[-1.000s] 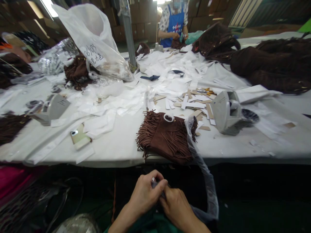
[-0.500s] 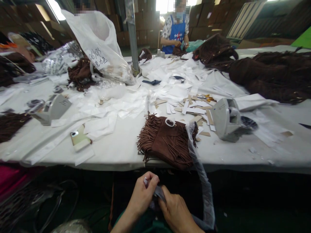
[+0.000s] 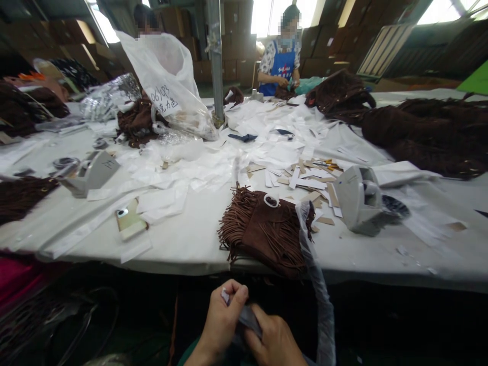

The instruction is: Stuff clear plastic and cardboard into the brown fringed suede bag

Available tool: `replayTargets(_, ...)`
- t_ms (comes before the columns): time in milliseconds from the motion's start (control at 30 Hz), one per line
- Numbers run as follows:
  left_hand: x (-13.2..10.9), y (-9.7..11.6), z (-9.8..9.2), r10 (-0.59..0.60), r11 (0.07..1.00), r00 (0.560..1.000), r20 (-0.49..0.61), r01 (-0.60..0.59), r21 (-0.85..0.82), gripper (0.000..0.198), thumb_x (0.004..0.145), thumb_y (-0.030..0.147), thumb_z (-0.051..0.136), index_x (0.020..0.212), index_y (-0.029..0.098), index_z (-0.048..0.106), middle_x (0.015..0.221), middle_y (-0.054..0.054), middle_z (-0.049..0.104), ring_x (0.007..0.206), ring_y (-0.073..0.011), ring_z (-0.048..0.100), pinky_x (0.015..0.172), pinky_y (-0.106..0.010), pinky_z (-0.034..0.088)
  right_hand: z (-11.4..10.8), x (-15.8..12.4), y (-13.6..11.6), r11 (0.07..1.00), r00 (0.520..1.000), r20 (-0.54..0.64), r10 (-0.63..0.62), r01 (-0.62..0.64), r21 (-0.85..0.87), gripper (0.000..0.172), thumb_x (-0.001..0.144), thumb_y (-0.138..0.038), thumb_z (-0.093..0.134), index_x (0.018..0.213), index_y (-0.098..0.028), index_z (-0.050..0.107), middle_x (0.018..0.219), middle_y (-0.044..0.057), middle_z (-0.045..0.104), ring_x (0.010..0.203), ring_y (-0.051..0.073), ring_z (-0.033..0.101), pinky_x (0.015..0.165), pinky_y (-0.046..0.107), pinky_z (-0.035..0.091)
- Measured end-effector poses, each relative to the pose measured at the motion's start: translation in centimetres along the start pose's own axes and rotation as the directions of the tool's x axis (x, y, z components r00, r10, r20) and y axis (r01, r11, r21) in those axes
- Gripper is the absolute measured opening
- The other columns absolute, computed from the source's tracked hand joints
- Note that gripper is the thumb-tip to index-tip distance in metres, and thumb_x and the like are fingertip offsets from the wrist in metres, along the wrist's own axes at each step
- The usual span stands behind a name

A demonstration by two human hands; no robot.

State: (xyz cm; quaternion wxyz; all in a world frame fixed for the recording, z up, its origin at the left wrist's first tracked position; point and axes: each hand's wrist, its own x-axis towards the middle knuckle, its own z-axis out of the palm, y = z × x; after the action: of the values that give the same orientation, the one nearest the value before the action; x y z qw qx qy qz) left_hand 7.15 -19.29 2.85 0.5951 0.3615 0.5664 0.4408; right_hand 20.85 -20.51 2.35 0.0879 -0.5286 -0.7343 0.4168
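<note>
My left hand (image 3: 221, 320) and my right hand (image 3: 271, 340) are close together below the table's front edge, both pinched on a small crumpled clear plastic piece (image 3: 247, 319). A brown fringed suede bag (image 3: 267, 231) lies on the white table (image 3: 183, 239) just above my hands. A clear plastic sleeve (image 3: 318, 284) hangs from the bag's right side over the table edge. A small white ring (image 3: 271, 200) rests on top of the bag.
A grey tape dispenser (image 3: 358, 201) stands right of the bag, another dispenser (image 3: 91, 173) at left. White paper scraps (image 3: 274, 147) cover the middle. A large plastic bag (image 3: 168, 86), a metal pole (image 3: 215, 61), brown fringed pieces (image 3: 427, 132) and a person in a blue apron (image 3: 284, 56) are farther back.
My hands have shifted slightly down in view while working the plastic piece. The view has tilted up, showing more of the far end of the table.
</note>
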Motion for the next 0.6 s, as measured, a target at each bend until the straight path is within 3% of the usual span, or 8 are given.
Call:
replayTargets(133,0.2,0.0,-0.1,-0.031,0.983,0.993,-0.118,0.009,-0.182,0.041,0.078,0.054,0.063,0.071,0.017,0.047,0.060,0.007,0.033,0.055,-0.0083,0.026,0.049,-0.020,0.024,0.0,0.0,-0.6,0.988,0.999,-0.037,-0.031,0.036,0.149,0.025,0.090,-0.039,0.040,0.075,-0.021,0.049,0.064,0.001,0.057,0.057,0.014,0.053,0.050,0.022,0.032)
replayTargets(233,0.4,0.0,-0.1,-0.024,0.984,0.994,-0.111,0.003,-0.180,0.042,0.079,0.056,0.061,0.071,0.018,0.047,0.061,0.007,0.032,0.055,-0.0086,0.026,0.049,-0.020,0.024,0.7,-0.1,0.3,0.987,0.998,-0.055,-0.036,0.044,0.158,0.031,0.092,-0.044,0.034,0.080,-0.020,0.051,0.061,0.001,0.056,0.053,0.014,0.052,0.049,0.023,0.033)
replayTargets(333,0.4,0.6,-0.5,0.007,0.999,0.999,0.046,-0.008,0.032,0.041,0.086,0.055,0.051,0.073,0.016,0.053,0.060,0.005,0.036,0.056,-0.0098,0.031,0.051,-0.021,0.026,1.6,-0.4,2.2,0.994,0.997,-0.040,-0.065,0.068,0.087,0.032,0.094,-0.038,0.030,0.095,-0.017,0.054,0.065,0.004,0.062,0.051,0.015,0.056,0.050,0.024,0.036)
replayTargets(433,0.0,1.9,-0.9,0.034,0.941,0.979,0.199,-0.099,0.323,0.037,0.087,0.051,0.050,0.080,0.016,0.061,0.061,0.003,0.044,0.058,-0.0118,0.040,0.055,-0.023,0.029,2.2,-0.7,3.6,0.995,0.995,-0.006,-0.101,0.101,-0.027,0.032,0.093,-0.030,0.031,0.110,-0.016,0.055,0.075,0.008,0.068,0.060,0.019,0.065,0.054,0.025,0.039)
replayTargets(533,-0.7,3.0,-0.9,0.023,0.833,0.965,0.260,-0.162,0.529,0.027,0.083,0.044,0.059,0.085,0.018,0.066,0.062,0.002,0.053,0.060,-0.0135,0.047,0.057,-0.024,0.029,2.2,-0.6,3.5,0.990,0.995,0.043,-0.085,0.089,-0.108,0.036,0.090,-0.026,0.033,0.110,-0.012,0.059,0.076,0.012,0.070,0.066,0.023,0.068,0.056,0.027,0.041)
replayTargets(600,-1.0,3.0,-0.7,0.013,0.823,0.963,0.270,-0.164,0.543,0.025,0.084,0.041,0.058,0.080,0.017,0.065,0.061,0.001,0.054,0.058,-0.0135,0.047,0.056,-0.024,0.029,1.8,-0.4,2.5,0.996,0.995,0.078,-0.068,0.072,-0.050,0.039,0.088,-0.025,0.034,0.112,-0.009,0.060,0.077,0.013,0.071,0.067,0.024,0.068,0.056,0.027,0.042)
